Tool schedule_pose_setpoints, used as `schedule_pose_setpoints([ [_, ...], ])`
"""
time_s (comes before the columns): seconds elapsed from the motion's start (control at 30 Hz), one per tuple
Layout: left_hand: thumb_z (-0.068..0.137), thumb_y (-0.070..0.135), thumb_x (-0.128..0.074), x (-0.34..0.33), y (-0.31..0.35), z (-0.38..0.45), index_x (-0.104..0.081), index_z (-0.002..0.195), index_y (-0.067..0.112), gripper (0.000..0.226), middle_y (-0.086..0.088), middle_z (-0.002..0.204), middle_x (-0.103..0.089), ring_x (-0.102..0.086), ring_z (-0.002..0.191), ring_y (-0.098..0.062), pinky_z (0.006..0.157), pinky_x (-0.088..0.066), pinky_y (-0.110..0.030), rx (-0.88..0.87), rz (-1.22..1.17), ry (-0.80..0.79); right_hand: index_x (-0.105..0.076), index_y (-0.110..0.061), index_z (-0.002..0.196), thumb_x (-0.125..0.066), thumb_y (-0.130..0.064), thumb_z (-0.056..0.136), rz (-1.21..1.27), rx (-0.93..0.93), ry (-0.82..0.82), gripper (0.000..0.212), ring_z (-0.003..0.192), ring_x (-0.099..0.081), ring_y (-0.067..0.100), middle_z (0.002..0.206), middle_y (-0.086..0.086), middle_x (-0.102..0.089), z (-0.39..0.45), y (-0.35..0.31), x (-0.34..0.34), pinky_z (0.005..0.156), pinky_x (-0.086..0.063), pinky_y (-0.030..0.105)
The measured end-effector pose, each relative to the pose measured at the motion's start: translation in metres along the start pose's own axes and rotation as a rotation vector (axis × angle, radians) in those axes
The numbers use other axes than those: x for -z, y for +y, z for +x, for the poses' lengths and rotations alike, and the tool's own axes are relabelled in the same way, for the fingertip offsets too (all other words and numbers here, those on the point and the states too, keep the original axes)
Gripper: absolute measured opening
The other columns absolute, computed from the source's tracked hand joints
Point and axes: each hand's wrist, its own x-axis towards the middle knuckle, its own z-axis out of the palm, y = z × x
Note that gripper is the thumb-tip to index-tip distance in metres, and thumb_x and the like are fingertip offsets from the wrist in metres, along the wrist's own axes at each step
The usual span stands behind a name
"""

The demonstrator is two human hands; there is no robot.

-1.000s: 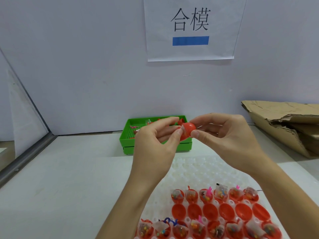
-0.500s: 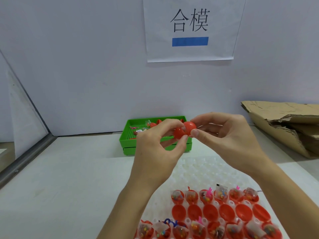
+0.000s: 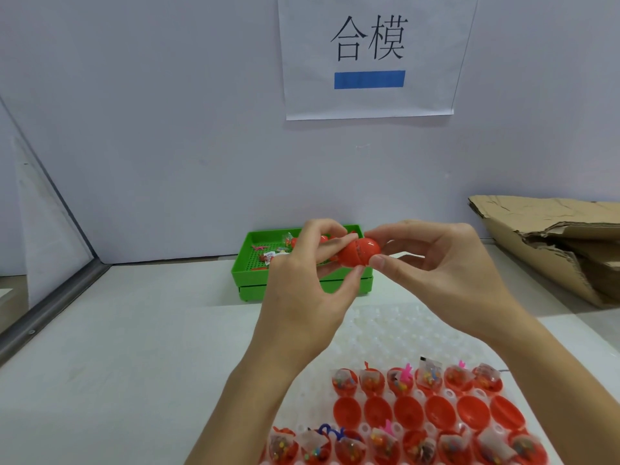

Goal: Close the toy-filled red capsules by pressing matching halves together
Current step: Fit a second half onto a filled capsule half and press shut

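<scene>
Both my hands, left hand [image 3: 302, 293] and right hand [image 3: 436, 270], pinch the light, slick, rigid red capsule [image 3: 359, 251] by its rounded ends, seam between.

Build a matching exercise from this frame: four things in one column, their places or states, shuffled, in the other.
1. red capsule
2. green tray
3. cardboard
4. paper sign

A. on the wall
B. far right of the table
C. pinched between left hand and right hand
D. by the wall, behind the hands

Pairs: 1-C, 2-D, 3-B, 4-A
</scene>
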Motion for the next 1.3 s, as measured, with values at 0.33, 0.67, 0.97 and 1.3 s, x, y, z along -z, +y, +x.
schedule_pose_setpoints([
  [0.33,0.076,0.009,-0.083,0.002,-0.001,0.002,-0.063,0.101,0.032,0.039,0.019,0.102,-0.073,-0.070,0.097,0.001,0.085,-0.054,-0.015,0.079,-0.162,0.018,-0.076,-0.016,0.099,-0.077,-0.007,0.083,-0.022,0.025,-0.020,0.019,0.085,-0.073,0.020,0.091,-0.002,-0.076,0.000,-0.001,0.000,0.079,-0.061,0.035],
  [0.67,0.068,0.004,-0.082,0.004,-0.001,0.005,-0.075,0.097,0.016,0.032,0.007,0.093,-0.078,-0.074,0.087,-0.010,0.080,-0.056,-0.017,0.181,-0.389,-0.011,-0.076,-0.012,0.101,-0.076,-0.017,0.076,0.030,0.068,-0.051,0.025,0.087,-0.073,0.025,0.094,0.005,-0.075,0.000,-0.003,0.004,0.081,-0.061,0.036],
  [0.97,0.070,0.002,-0.083,0.003,-0.001,0.004,-0.079,0.093,0.020,0.030,0.009,0.089,-0.078,-0.073,0.090,-0.007,0.083,-0.055,-0.018,0.208,-0.294,0.029,-0.076,-0.023,0.096,-0.078,0.004,0.079,0.013,0.055,-0.063,0.032,0.085,-0.076,0.015,0.089,-0.004,-0.079,-0.001,-0.004,0.002,0.079,-0.059,0.024],
  [1.3,0.083,-0.021,-0.062,-0.012,-0.004,-0.002,-0.074,0.102,0.011,0.039,0.006,0.084,-0.075,-0.072,0.066,-0.004,0.073,-0.058,-0.019,0.144,-0.156,0.112,-0.079,-0.012,0.091,-0.078,0.009,0.074,-0.256,0.158,0.071,0.027,0.063,-0.071,0.001,0.076,-0.013,-0.076,-0.001,0.003,-0.006,0.062,-0.059,0.021],
])
